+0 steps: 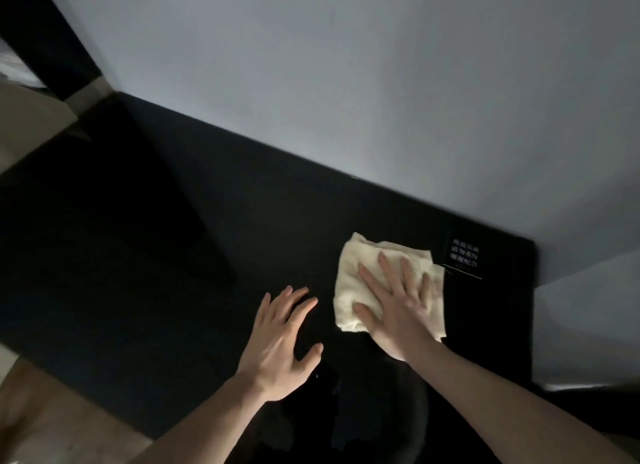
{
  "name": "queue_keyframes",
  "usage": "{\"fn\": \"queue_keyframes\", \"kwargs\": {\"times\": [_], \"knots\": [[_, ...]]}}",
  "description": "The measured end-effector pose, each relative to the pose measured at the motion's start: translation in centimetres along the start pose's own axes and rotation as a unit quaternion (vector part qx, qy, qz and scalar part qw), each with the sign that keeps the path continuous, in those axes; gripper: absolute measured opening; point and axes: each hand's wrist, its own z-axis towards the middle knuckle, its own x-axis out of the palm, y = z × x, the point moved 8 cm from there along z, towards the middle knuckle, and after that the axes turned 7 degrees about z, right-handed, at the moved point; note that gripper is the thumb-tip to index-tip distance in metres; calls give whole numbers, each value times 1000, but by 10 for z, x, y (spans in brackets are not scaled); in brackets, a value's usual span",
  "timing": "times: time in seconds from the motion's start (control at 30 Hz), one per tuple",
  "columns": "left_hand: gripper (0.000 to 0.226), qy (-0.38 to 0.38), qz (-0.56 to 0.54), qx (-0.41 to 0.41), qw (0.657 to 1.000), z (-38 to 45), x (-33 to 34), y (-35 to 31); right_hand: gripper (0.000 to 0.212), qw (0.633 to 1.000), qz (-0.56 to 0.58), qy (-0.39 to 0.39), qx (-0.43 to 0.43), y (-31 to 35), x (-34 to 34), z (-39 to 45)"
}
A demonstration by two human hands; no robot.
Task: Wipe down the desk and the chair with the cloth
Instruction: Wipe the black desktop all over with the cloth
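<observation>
Fingers (383, 263) of the right hand (398, 307) spread flat on the soft, limp cloth (353, 273) beside the small sign (464, 257), left hand (280, 342) splayed, empty, on the table (173, 273); likely bunches, so best pressed at centre

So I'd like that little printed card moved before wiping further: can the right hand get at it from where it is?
Probably yes: the right hand lies flat on the cloth, and the card stands just beyond its fingers, nothing between.

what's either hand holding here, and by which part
Nothing is gripped. The right hand lies flat, fingers spread, on the cream cloth's near right part. The left hand is open over the black desk.
</observation>
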Motion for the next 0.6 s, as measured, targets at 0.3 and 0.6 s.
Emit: {"fn": "queue_keyframes", "kwargs": {"times": [0.3,0.6], "knots": [[86,3,79,-248,966,-75,-67,193,81,999,18,29,-34,86,7,33],[96,19,109,-315,943,-130,-131,329,83,997,21,-15,73,82,12,25]]}}
